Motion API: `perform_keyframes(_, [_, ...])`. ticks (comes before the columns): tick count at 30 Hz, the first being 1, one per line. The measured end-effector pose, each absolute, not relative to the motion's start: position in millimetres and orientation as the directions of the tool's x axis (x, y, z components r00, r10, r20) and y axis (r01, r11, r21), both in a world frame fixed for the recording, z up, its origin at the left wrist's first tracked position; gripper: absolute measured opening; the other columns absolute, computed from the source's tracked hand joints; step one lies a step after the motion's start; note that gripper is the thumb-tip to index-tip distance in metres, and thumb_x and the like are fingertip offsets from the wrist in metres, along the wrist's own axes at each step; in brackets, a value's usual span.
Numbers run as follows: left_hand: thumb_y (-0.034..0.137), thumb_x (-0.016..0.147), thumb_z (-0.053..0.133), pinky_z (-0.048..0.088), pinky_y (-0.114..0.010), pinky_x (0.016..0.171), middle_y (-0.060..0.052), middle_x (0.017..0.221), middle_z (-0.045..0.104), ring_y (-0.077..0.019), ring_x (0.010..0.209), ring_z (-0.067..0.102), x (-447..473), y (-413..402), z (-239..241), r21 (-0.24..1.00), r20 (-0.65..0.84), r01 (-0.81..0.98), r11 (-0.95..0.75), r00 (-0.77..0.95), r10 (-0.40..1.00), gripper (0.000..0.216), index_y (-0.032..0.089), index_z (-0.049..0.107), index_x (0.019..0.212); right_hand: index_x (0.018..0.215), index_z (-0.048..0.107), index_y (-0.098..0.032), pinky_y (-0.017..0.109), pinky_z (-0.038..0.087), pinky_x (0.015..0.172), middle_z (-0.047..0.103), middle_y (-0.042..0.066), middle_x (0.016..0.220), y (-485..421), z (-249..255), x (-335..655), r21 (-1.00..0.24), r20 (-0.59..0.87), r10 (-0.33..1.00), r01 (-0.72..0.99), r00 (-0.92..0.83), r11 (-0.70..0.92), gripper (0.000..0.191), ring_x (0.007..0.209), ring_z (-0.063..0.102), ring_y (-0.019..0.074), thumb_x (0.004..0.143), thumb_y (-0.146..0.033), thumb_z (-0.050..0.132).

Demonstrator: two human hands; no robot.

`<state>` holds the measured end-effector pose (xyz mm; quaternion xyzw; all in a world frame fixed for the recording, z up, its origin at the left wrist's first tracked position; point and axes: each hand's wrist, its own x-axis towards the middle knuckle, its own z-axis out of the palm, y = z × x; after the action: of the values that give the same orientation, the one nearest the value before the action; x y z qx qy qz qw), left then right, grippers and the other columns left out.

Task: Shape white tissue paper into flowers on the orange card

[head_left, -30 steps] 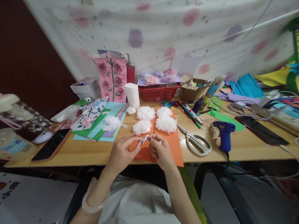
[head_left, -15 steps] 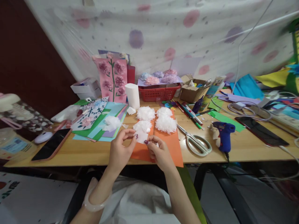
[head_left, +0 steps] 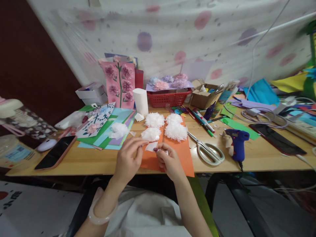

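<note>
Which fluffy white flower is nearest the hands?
The front-left flower, just beyond the left hand and the tissue piece it pinches; the others lie farther back.

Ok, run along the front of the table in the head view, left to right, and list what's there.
black phone → left hand → white tissue piece → right hand → scissors → blue glue gun → red-edged phone
</note>
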<state>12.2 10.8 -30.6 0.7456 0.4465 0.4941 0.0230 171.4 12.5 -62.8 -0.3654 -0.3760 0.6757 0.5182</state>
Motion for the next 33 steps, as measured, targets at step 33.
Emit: perform_keyframes(33, [0.020,0.079,0.071,0.060,-0.032,0.089,-0.001,0.079,0.078,-0.0209,0.085,0.077,17.7,8.4,-36.8,0.702,0.567,0.477,-0.529,0.075,0.820,0.006,0.021,0.067,0.075,0.075,0.059,-0.019,0.021,0.010,0.040,0.029,-0.012,0.051,10.7,-61.1,172.6,-0.866,-0.089,0.968,-0.462,-0.233,-0.191,0.026,0.043,0.015,0.0043,0.072,-0.040,0.074])
